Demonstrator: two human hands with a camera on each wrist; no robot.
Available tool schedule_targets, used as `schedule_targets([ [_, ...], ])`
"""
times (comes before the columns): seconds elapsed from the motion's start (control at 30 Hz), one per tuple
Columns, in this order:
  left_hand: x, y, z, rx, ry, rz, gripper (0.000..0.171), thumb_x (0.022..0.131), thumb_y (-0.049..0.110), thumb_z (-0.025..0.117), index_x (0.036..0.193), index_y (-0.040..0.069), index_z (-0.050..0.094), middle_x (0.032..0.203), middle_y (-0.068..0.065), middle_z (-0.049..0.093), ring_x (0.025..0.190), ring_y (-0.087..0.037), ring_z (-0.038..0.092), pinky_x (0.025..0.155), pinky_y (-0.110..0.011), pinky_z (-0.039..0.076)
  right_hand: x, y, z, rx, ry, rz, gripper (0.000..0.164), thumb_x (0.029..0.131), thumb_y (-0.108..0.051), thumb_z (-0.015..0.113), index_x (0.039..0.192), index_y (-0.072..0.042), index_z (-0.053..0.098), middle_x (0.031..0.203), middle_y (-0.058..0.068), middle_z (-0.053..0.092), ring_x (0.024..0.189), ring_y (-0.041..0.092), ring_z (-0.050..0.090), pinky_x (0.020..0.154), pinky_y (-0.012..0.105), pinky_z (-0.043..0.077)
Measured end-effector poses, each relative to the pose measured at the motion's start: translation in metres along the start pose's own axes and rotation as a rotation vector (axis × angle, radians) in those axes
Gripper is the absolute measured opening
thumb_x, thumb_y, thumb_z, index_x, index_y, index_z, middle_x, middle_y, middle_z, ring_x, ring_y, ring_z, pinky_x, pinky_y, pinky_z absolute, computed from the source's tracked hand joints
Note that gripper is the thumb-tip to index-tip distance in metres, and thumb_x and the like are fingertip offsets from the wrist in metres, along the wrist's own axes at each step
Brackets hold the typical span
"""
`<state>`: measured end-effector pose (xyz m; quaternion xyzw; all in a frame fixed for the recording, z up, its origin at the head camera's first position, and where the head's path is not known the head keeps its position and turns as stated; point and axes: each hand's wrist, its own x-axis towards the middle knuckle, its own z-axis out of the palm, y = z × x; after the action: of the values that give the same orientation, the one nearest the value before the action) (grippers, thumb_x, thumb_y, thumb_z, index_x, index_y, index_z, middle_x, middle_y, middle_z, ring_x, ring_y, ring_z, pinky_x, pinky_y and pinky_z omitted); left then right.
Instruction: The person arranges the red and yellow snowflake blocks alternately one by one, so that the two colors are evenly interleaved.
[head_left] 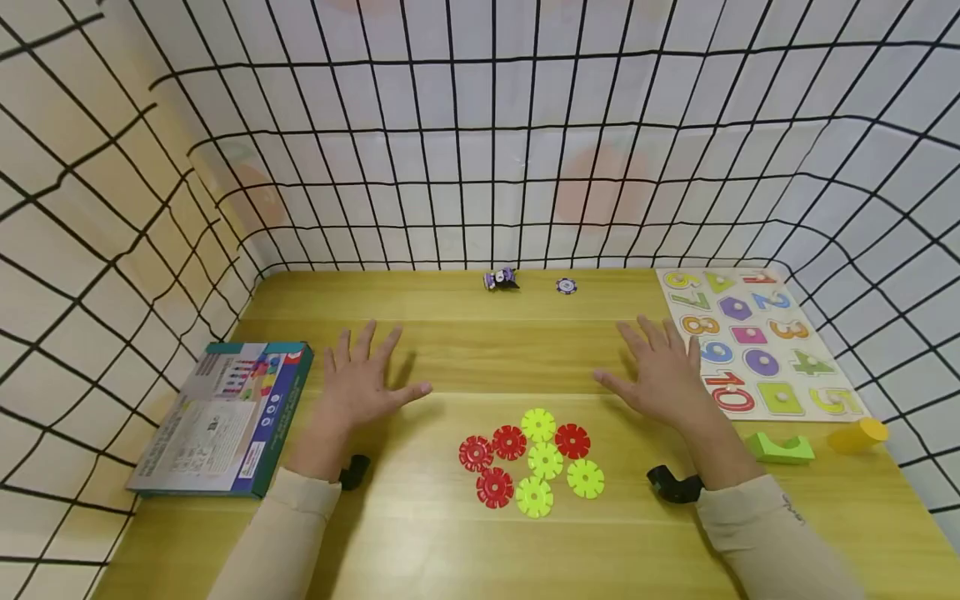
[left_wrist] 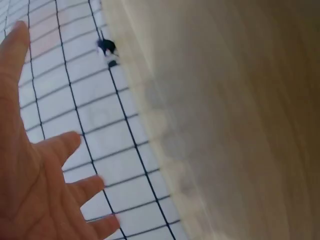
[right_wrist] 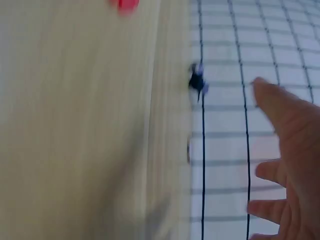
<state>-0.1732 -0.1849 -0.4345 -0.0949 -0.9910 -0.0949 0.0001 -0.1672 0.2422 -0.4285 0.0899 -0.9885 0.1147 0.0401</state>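
- Left hand and right hand: fingers spread wide, nothing held. Offset shadows suggest both hover over the table; contact unclear.
- Between the forearms, nearer the body than the hands: four red discs and four yellow-green discs, lying flat in a loose cluster — probably central so either hand can reach.
- Black pieces by the left wrist and right wrist are partly covered by the forearms; can't tell what they are.
- Box left, number board right, likely parked aside to free the middle. Right fingers overlap the board's edge; box print unreadable.
- Green block and yellow cylinder sit just below the board.
- Figurine and chip at the back, near the wire grid; details too small.
- Right wrist view blurred — only a red scrap at its top edge, probably a disc.
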Motion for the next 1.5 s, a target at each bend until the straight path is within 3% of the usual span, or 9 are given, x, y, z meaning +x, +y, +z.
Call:
schedule_targets([
  [0.1, -0.003, 0.010, 0.001, -0.053, -0.040, 0.065, 0.103, 0.065, 0.086, 0.042, 0.148, 0.029, 0.019, 0.151, -0.014, 0.012, 0.133, -0.047, 0.009, 0.099, -0.068, 0.004, -0.007, -0.016, 0.007, 0.044, -0.050, -0.068, 0.088, 0.077, -0.072, 0.050, 0.143, -0.016, 0.033, 0.147, 0.019, 0.023, 0.132, 0.048, 0.011, 0.097, 0.070, 0.004],
  [0.27, -0.009, 0.032, 0.008, -0.184, -0.134, 0.154, 0.096, 0.066, 0.077, 0.058, 0.144, 0.026, 0.034, 0.142, -0.010, 0.030, 0.124, -0.037, 0.026, 0.100, -0.058, 0.022, -0.017, -0.041, 0.019, 0.176, -0.131, -0.149, 0.077, 0.077, -0.063, 0.060, 0.137, -0.019, 0.044, 0.142, 0.014, 0.032, 0.129, 0.041, 0.022, 0.099, 0.064, 0.016],
  [0.43, -0.013, 0.050, 0.019, -0.319, -0.257, 0.224, 0.081, 0.067, 0.066, 0.068, 0.133, 0.023, 0.050, 0.119, -0.001, 0.050, 0.106, -0.021, 0.043, 0.090, -0.043, 0.040, -0.016, -0.058, 0.034, 0.305, -0.220, -0.203, 0.057, 0.076, -0.049, 0.071, 0.123, -0.021, 0.057, 0.119, 0.003, 0.048, 0.111, 0.026, 0.038, 0.092, 0.046, 0.036],
  [0.6, -0.017, 0.064, 0.027, -0.412, -0.379, 0.298, 0.062, 0.066, 0.057, 0.075, 0.116, 0.023, 0.061, 0.103, 0.006, 0.056, 0.096, -0.013, 0.047, 0.086, -0.035, 0.041, -0.013, -0.069, 0.039, 0.353, -0.313, -0.204, 0.044, 0.074, -0.040, 0.076, 0.112, -0.023, 0.063, 0.103, -0.003, 0.051, 0.097, 0.018, 0.043, 0.085, 0.039, 0.041],
  [0.8, -0.020, 0.072, 0.029, -0.404, -0.394, 0.356, 0.048, 0.065, 0.046, 0.080, 0.107, 0.028, 0.065, 0.094, 0.010, 0.055, 0.088, -0.013, 0.043, 0.079, -0.033, 0.035, -0.012, -0.073, 0.041, 0.367, -0.334, -0.156, 0.039, 0.074, -0.038, 0.077, 0.108, -0.026, 0.064, 0.101, -0.006, 0.051, 0.096, 0.015, 0.043, 0.083, 0.037, 0.041],
  [1.0, -0.022, 0.073, 0.030, -0.430, -0.401, 0.345, 0.038, 0.068, 0.037, 0.081, 0.102, 0.030, 0.066, 0.093, 0.010, 0.054, 0.089, -0.015, 0.042, 0.079, -0.034, 0.032, -0.013, -0.075, 0.047, 0.386, -0.336, -0.129, 0.034, 0.075, -0.036, 0.077, 0.103, -0.025, 0.062, 0.100, -0.006, 0.051, 0.097, 0.017, 0.043, 0.082, 0.037, 0.040],
  [1.2, -0.018, 0.066, 0.029, -0.590, -0.377, 0.280, 0.030, 0.078, 0.019, 0.075, 0.104, 0.026, 0.061, 0.090, 0.006, 0.059, 0.084, -0.013, 0.052, 0.076, -0.029, 0.044, -0.013, -0.075, 0.048, 0.434, -0.346, -0.086, 0.034, 0.075, -0.032, 0.077, 0.097, -0.021, 0.053, 0.082, -0.001, 0.049, 0.081, 0.018, 0.041, 0.068, 0.033, 0.037],
  [1.33, -0.011, 0.047, 0.020, -0.650, -0.268, 0.156, 0.028, 0.084, 0.017, 0.069, 0.110, 0.024, 0.061, 0.089, 0.004, 0.059, 0.079, -0.013, 0.056, 0.069, -0.030, 0.048, -0.012, -0.072, 0.047, 0.439, -0.325, -0.060, 0.035, 0.076, -0.030, 0.077, 0.098, -0.021, 0.050, 0.075, 0.002, 0.046, 0.070, 0.017, 0.042, 0.060, 0.032, 0.036],
  [1.5, 0.003, 0.002, 0.015, -0.652, -0.079, -0.063, 0.032, 0.088, 0.018, 0.064, 0.119, 0.019, 0.057, 0.097, -0.005, 0.060, 0.085, -0.021, 0.058, 0.068, -0.032, 0.049, -0.009, -0.071, 0.048, 0.460, -0.320, -0.062, 0.034, 0.076, -0.030, 0.077, 0.097, -0.022, 0.051, 0.071, 0.001, 0.045, 0.061, 0.015, 0.042, 0.054, 0.029, 0.036],
])
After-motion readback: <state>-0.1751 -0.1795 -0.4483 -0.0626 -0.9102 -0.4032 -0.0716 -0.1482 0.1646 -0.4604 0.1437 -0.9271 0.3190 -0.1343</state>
